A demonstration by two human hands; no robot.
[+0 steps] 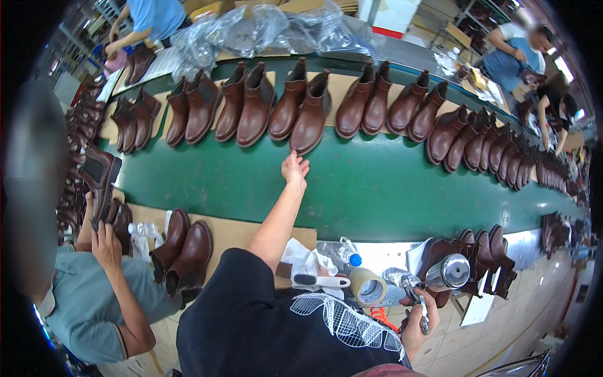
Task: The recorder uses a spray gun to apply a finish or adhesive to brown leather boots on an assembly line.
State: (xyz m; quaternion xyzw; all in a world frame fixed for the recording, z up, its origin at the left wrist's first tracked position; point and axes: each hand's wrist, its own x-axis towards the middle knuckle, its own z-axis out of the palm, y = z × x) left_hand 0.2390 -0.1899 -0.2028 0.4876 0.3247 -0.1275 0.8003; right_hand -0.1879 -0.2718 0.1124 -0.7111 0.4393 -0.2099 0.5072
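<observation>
My left hand [295, 171] reaches across the green table, its fingers loosely apart. The fingertips are at the toe of a brown ankle boot [309, 122], apparently touching it without gripping. This boot stands upright beside its mate [287, 108] in the far row. Low on the right, my right hand [416, 322] is wrapped round the handle of a spray gun [424, 311]. A shiny metal cup [449, 272] sits on the gun, in front of some brown boots. My fingers partly hide the gun's grip and trigger.
Paired brown boots [254, 110] line the far side on cardboard. Near me lie a white-handled brush [321, 281], a tape roll [368, 286], a bottle with a blue cap [349, 254] and a white cloth [308, 256]. At left, a co-worker [119, 295] holds a boot [99, 176].
</observation>
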